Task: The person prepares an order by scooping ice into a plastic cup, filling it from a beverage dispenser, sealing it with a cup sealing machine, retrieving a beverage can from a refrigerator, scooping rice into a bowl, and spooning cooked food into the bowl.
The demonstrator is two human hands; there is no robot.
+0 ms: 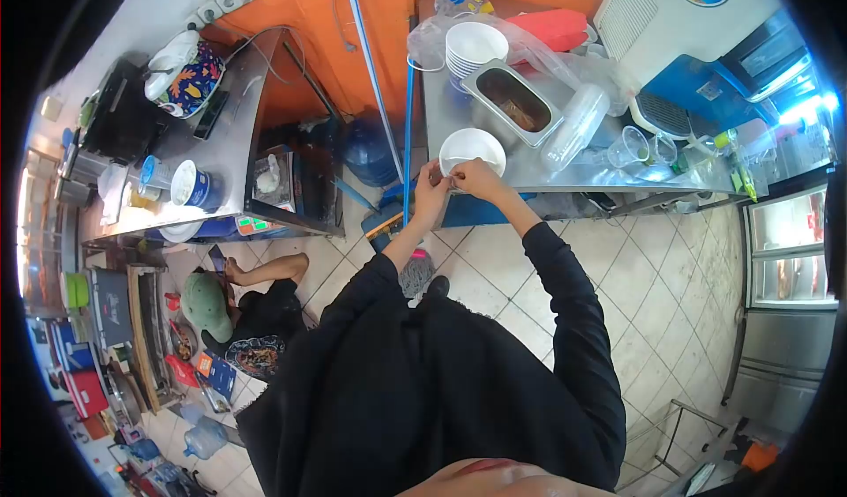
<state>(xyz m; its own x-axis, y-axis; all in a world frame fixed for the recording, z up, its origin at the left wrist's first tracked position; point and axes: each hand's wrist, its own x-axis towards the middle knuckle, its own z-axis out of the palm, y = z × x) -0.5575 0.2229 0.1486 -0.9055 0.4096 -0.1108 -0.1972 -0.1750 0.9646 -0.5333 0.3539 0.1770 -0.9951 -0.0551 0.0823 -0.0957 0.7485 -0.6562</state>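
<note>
My left hand (430, 186) and my right hand (477, 179) meet at the near rim of a white bowl (472, 142), on the front edge of the steel table. Their fingers are closed in a pinch, and whatever sits between them is too small to make out. Beyond the bowl lies a rectangular metal pan (494, 86) with some brown food at its bottom. Behind that stands a stack of white bowls (476, 45). A clear plastic package (575, 128) rests to the right of the pan.
Clear plastic cups (628, 148) stand further right on the table. A mop (416, 274) is on the floor by my feet, near blue poles. On the left, a second steel table (231, 157) holds a tub (194, 186); a person in a green cap (208, 304) is low beside it.
</note>
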